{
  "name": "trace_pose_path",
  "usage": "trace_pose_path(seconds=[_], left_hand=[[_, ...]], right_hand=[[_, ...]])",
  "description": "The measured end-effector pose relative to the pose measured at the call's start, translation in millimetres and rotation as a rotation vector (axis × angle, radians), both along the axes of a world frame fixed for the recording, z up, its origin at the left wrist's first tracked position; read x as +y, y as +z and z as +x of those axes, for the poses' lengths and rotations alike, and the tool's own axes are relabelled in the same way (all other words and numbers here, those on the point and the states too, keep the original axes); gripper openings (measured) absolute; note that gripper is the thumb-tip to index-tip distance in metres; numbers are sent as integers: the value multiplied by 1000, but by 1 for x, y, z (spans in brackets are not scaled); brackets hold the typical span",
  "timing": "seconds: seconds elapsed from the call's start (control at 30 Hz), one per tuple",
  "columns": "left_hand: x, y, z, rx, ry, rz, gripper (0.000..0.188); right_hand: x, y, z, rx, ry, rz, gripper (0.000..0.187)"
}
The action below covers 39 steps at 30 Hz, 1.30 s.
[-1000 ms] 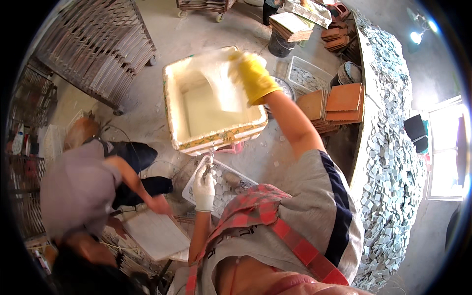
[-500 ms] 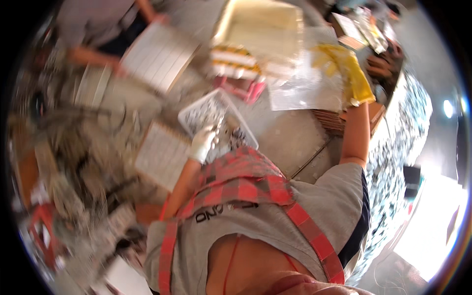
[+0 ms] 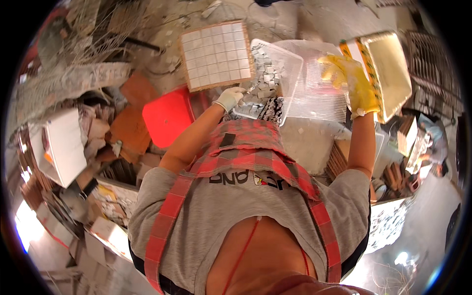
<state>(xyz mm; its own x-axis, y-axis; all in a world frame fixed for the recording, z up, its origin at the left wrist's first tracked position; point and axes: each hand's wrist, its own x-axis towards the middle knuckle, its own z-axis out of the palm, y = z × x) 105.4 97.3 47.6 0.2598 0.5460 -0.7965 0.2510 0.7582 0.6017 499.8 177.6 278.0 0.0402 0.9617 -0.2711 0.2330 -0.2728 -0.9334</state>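
Observation:
My left hand (image 3: 230, 98), in a pale glove, is by the near end of a white plastic tray (image 3: 294, 83). Its fingers are drawn together; what they hold, if anything, is too small to make out. Small grey and white tile chips (image 3: 268, 73) fill the tray, with a dark patterned bundle (image 3: 271, 109) at its near end. Just beyond this hand lies a square board of white tiles (image 3: 216, 56). My right hand (image 3: 358, 86), in a yellow rubber glove, has its fingers spread over a clear ribbed plastic sheet (image 3: 319, 93).
A cream basin (image 3: 393, 73) with a yellow-striped side stands to the right. A red plastic stool (image 3: 167, 117) is at the left, near stacked brown boards (image 3: 129, 125) and a white box (image 3: 66, 147). More brown tiles (image 3: 339, 160) are stacked below my right forearm.
The view has turned, and the other person seen at upper left is out of sight. My left hand has shifted from over the chips to the tray's left side. My right stays at the sheet.

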Motion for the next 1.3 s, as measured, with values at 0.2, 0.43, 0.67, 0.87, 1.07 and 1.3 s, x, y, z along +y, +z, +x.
trace_pose_path(seconds=[0.2, 0.43, 0.67, 0.87, 1.07, 1.3], left_hand=[[-21, -24, -63, -416, 368, -153, 45], [-19, -26, -180, -508, 596, -109, 48], [32, -87, -254, -198, 664, -62, 44], [43, -119, -271, -141, 704, 3, 42], [39, -131, -272, -154, 712, -39, 42], [35, -154, -270, -150, 671, -57, 44]], right_hand=[[79, -49, -107, 66, 245, -92, 35], [122, -150, -204, 179, 314, -227, 35], [133, -262, -268, 157, 375, -159, 37], [147, -276, -288, 200, 381, -377, 50], [153, -261, -291, 187, 372, -490, 50], [160, -338, -285, 219, 151, -403, 35]])
